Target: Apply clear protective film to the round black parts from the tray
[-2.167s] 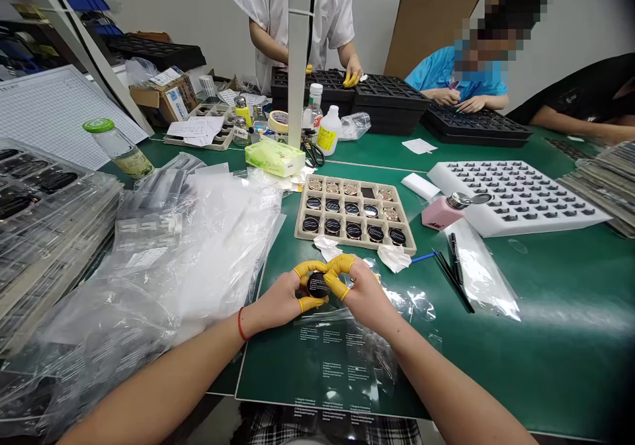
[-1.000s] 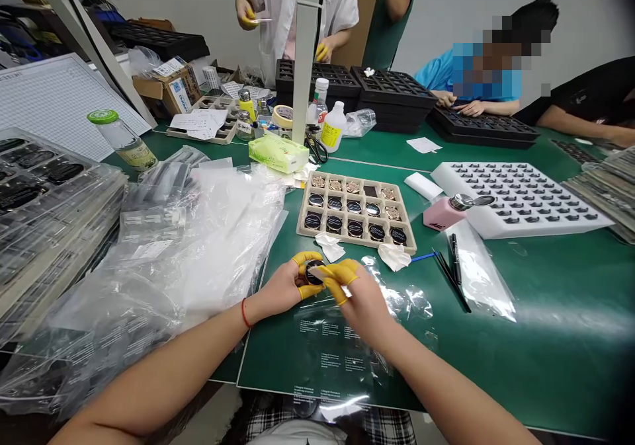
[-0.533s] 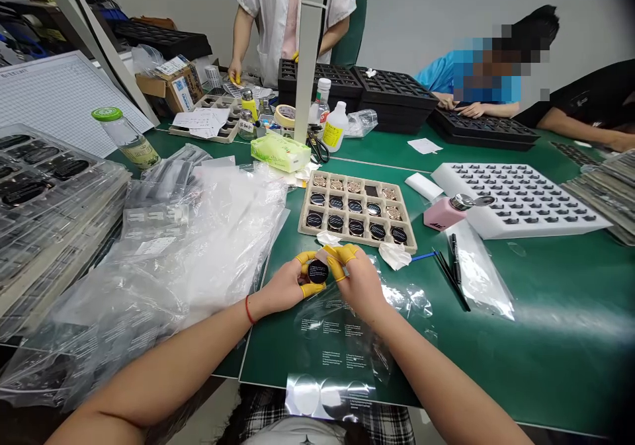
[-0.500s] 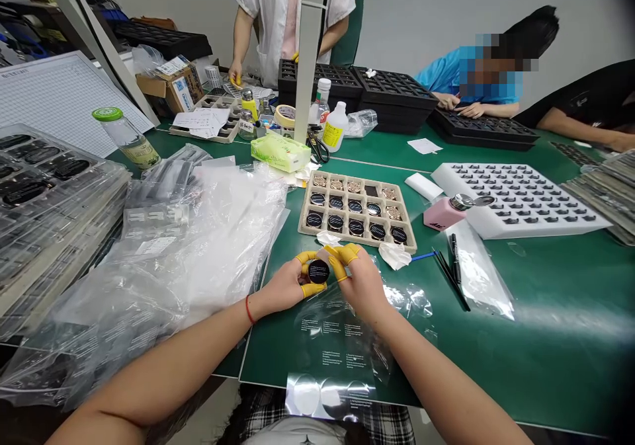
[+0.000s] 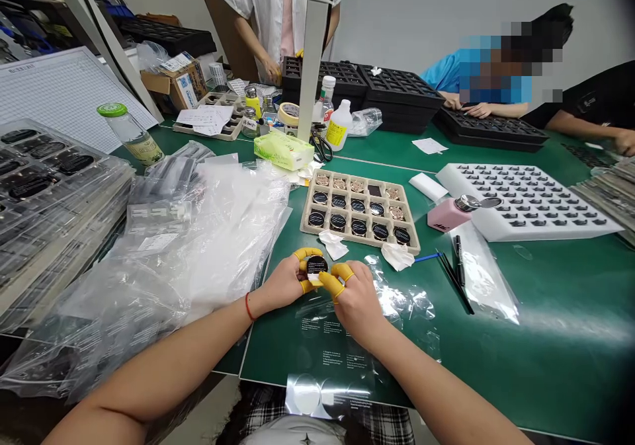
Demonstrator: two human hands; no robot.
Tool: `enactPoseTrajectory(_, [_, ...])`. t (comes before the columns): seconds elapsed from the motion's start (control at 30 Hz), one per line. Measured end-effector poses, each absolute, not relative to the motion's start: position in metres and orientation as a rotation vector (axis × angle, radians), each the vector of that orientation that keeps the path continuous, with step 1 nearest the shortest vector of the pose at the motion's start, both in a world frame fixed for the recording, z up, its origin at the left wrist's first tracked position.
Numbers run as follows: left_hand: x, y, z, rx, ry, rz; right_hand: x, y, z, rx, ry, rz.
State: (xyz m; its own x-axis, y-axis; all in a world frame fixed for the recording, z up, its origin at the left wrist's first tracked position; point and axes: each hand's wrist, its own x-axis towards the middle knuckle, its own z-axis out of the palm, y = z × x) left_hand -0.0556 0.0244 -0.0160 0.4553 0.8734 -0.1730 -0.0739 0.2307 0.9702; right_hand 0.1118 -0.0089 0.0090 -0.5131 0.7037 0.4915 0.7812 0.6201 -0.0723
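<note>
A round black disc [image 5: 316, 266] with small white print is held at its edge by my left hand [image 5: 290, 280], which wears yellow finger cots. My right hand [image 5: 353, 294], also in yellow cots, pinches a small white wipe [image 5: 314, 278] against the disc's lower edge. Beyond them lies a beige compartment tray [image 5: 361, 239] with black printed discs and rose-gold parts. Crumpled white tissues [image 5: 333, 244] lie at its near edge. Under my hands, clear film sheets [image 5: 330, 339] with printed text lie on the green table [image 5: 560, 339].
Plastic bags [image 5: 198, 233] and stacked clear trays [image 5: 59, 213] fill the left. On the right are a pink pump bottle [image 5: 449, 215], a white foam tray [image 5: 530, 200], and tweezers [image 5: 454, 280]. A post [image 5: 313, 55] stands upright mid-table. Other people work across the table.
My right hand has moved the wipe from the disc's upper right to its lower edge. The disc has risen slightly. The standing person's hand across the table has moved right.
</note>
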Motion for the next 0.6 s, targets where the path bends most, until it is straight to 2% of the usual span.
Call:
enactPoseTrajectory(0.17, [-0.056, 0.026, -0.015, 1.141, 0.872, 0.793, 0.112, -0.013, 0.005, -1.133, -2.365, -0.217])
enactPoseTrajectory(0.43, [-0.057, 0.025, -0.008, 1.259, 0.853, 0.724, 0.123, -0.002, 0.020, -1.262, -2.048, 0.290])
enactPoseTrajectory(0.6, [-0.058, 0.024, -0.003, 1.483, 0.917, 0.730, 0.116, -0.006, 0.013, -1.235, -2.195, 0.200])
